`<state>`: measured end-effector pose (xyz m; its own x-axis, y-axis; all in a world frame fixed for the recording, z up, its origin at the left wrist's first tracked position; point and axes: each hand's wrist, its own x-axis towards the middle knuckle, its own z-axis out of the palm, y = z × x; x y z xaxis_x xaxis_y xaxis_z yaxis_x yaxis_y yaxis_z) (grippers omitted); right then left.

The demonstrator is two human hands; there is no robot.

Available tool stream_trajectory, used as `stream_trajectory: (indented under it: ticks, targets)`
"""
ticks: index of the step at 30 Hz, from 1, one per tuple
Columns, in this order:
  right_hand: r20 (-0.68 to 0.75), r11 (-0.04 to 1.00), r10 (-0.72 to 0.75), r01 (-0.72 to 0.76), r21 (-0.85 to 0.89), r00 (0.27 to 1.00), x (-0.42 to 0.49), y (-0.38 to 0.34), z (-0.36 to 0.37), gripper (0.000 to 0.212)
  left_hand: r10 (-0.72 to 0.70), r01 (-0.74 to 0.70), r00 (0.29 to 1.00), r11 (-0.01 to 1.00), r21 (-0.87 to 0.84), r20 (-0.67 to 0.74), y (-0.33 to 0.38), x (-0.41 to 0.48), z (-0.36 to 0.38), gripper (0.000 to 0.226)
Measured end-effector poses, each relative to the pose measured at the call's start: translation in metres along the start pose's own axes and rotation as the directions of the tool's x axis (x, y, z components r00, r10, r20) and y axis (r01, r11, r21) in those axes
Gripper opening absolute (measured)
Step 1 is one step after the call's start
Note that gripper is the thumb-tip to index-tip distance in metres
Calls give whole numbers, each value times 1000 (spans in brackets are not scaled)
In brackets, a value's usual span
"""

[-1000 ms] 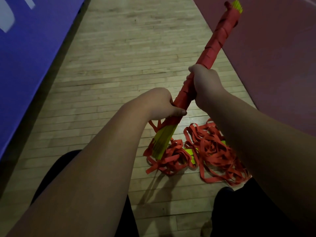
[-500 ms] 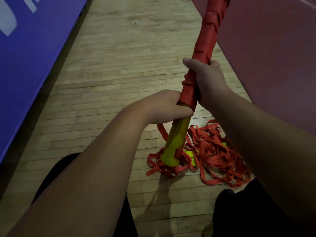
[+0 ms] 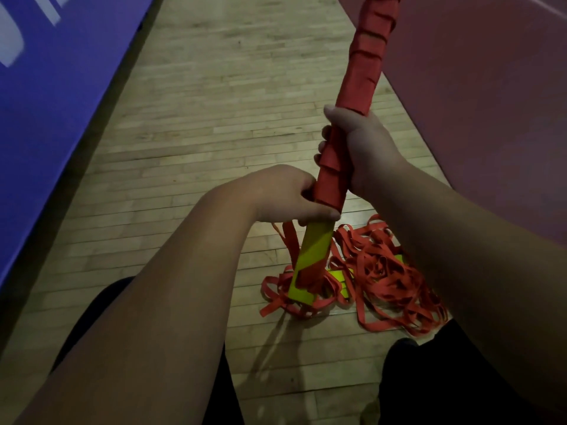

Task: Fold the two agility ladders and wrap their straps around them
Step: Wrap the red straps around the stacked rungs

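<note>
Right hand (image 3: 365,145) and, just below it, left hand (image 3: 282,194) both clench the near-upright ladder bundle (image 3: 363,72), its yellow foot in the loose red strap tangle (image 3: 389,277) on the wood floor (image 3: 230,102), with open boards running between blue mat (image 3: 55,96) and maroon mat (image 3: 475,87).

One feed for me, head-worn and wide, looking forward and down. Left hand (image 3: 282,194) and right hand (image 3: 365,148) sit close, mid-frame, on the wrapped ladder (image 3: 365,72), whose top runs off the upper edge; wooden floor (image 3: 214,102) beyond.
</note>
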<state>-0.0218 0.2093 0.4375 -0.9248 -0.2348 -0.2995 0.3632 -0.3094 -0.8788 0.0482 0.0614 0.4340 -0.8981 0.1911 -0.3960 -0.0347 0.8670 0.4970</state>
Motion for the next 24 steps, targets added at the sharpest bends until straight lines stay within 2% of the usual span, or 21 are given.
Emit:
stream_trajectory:
  ticks: [4,9,12,15,18,20,22,24]
  targets:
    - [-99,970,-114,89,-226,989,9,10,-4,37,-52,55,998,996,69,-34,-3,3,4,45]
    - [-142,967,-80,41,-253,987,14,14,3,45,-139,155,983,978,139,-121,-6,8,9,62]
    - [-166,969,-63,21,-247,984,15,15,5,46,-153,171,980,975,144,-127,-6,7,9,62]
    - [-157,986,-32,5,-168,987,15,11,1,42,-107,112,989,993,44,-106,-3,3,7,51]
    - [-77,998,3,1,58,997,10,2,0,38,-38,29,998,989,-146,-55,-2,-5,-3,48]
    - [18,976,7,-11,219,1000,4,-4,-2,24,6,-14,1000,966,-258,-29,-2,-10,-9,47]
    - [100,948,0,-32,318,995,-1,-9,-4,25,58,-55,998,934,-352,-2,0,-13,-11,40]
    - [144,937,-6,-45,346,990,-5,-13,-5,29,113,-95,994,886,-453,13,4,-14,-10,39]
